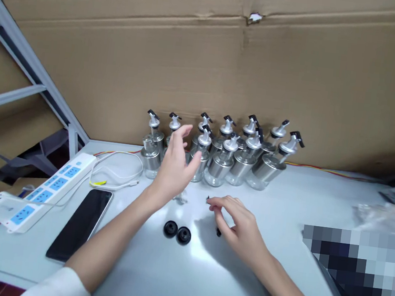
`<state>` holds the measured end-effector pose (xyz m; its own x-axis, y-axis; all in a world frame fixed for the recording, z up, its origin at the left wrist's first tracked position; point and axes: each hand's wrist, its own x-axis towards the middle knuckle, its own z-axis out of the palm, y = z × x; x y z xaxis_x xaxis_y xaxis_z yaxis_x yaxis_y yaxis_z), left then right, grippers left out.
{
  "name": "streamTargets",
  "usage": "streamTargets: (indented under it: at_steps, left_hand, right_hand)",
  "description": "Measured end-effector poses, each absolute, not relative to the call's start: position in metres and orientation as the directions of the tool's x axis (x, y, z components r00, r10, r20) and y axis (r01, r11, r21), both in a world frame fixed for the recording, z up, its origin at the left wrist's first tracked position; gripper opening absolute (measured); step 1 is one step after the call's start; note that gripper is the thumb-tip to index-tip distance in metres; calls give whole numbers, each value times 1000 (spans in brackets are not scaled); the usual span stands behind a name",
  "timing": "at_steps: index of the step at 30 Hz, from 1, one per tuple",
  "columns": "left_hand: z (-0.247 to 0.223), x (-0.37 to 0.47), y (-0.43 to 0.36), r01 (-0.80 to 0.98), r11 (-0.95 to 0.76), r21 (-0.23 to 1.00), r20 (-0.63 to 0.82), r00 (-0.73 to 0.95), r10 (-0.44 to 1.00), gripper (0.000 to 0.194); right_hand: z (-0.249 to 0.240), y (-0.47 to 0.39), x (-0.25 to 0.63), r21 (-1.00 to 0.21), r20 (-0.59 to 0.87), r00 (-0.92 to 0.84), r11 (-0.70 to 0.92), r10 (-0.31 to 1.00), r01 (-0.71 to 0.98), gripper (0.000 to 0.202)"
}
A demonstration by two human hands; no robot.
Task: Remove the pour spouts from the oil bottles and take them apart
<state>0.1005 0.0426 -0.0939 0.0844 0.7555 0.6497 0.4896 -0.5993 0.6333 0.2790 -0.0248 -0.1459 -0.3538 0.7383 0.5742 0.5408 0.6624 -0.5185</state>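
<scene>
My left hand (177, 167) is raised in front of the bottles, its fingers apart and nothing seen in it. To its right, my right hand (239, 220) hovers over the table with thumb and forefinger close together at a tiny dark piece (208, 199). Two round black caps (177, 232) lie side by side on the table between my forearms. Another small black part (219, 232) shows partly under my right hand. A small clear and silvery object (180, 197) lies below my left hand, partly hidden. Several glass bottles with steel bands and pour spouts (220, 164) stand in rows behind my hands.
A white power strip (46, 192) with a white cable (117, 185) and a black phone (82, 225) lie at the left of the table (152, 281). A cardboard wall (127, 72) rises behind the bottles. Clear plastic bags (383, 216) are at the right.
</scene>
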Motion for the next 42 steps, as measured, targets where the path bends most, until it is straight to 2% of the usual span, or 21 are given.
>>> streamTargets:
  at_steps: [3,7,14,20,23,26,29,34,38,42]
  left_hand:
    - [-90,114,68,436,-529,729,568,47,822,49]
    - [-101,118,88,412,-530,741,558,60,828,40]
    - [-114,121,87,359,-574,736,610,18,792,43]
    - [-98,127,53,261,-686,680,726,-104,680,43]
    - [-86,134,27,292,-644,707,699,-155,698,38]
    - [-84,145,6,303,-571,763,632,-169,756,34]
    - [-94,154,-4,182,-504,844,528,-118,841,33]
    - [-106,159,-9,-208,-398,893,396,-52,917,38]
    - [-95,157,-8,-415,-162,895,230,119,966,39]
    - [-89,154,0,-484,-68,872,133,101,986,44]
  right_hand:
    - [-146,-26,279,-527,589,-332,662,737,534,24]
    - [-147,-28,278,-498,625,-326,683,710,533,24]
    - [-145,-26,281,-481,681,-291,710,672,514,25]
    - [-138,-27,284,-448,782,-177,737,597,506,26]
    - [-141,-27,285,-452,800,-116,718,589,529,34]
    - [-148,-26,284,-478,766,-129,692,629,541,54]
    - [-154,-26,281,-492,709,-120,609,695,622,69]
    - [-159,-26,279,-572,602,-37,464,797,677,56]
    - [-161,-24,280,-483,642,-36,441,766,757,55]
    - [-162,-24,278,-428,631,-66,418,773,802,53]
